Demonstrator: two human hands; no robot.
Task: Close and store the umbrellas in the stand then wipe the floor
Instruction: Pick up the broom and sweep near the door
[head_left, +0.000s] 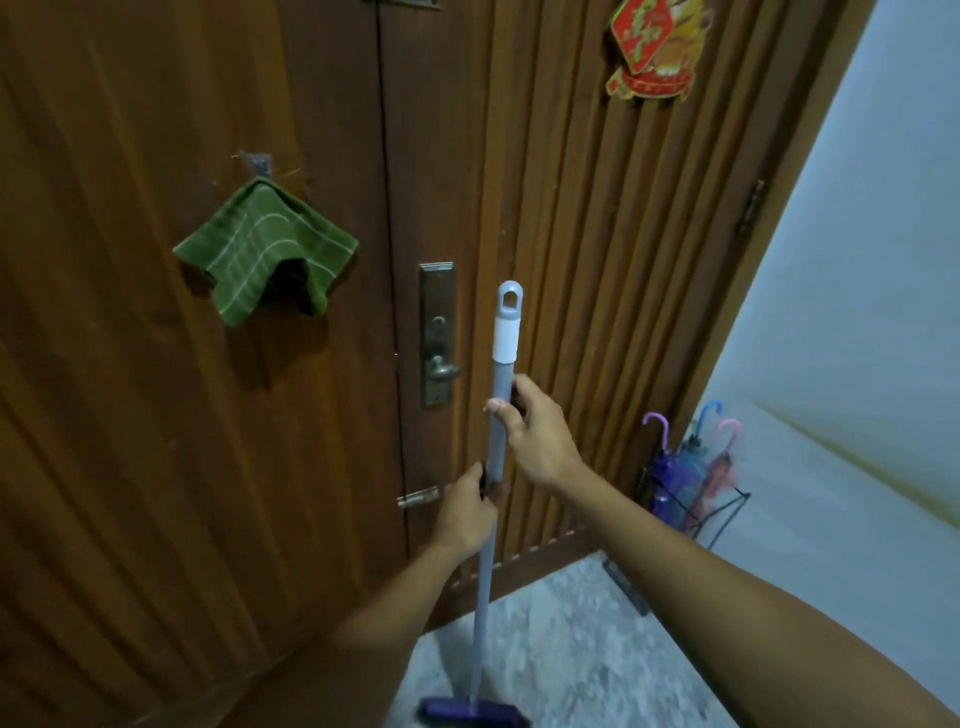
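Both hands hold a mop handle (497, 431) that stands nearly upright in front of a wooden door (156, 415). The right hand (537, 441) has its grip curled round the grey shaft just below the white cap, thumb on the near side; the left hand (467, 512) grips the shaft lower down, fingers wrapped round a dark collar there. The mop head (470, 713) — purple, partly cut off by the bottom edge — rests on the speckled grey floor (571, 649). In the corner to the right, three closed umbrellas (691, 467) with purple, blue and pink hooked handles stand in a black wire stand (727, 506) beside the white wall. A green cloth (265, 249) hangs from a hook on the door, left of the lock plate (437, 332).
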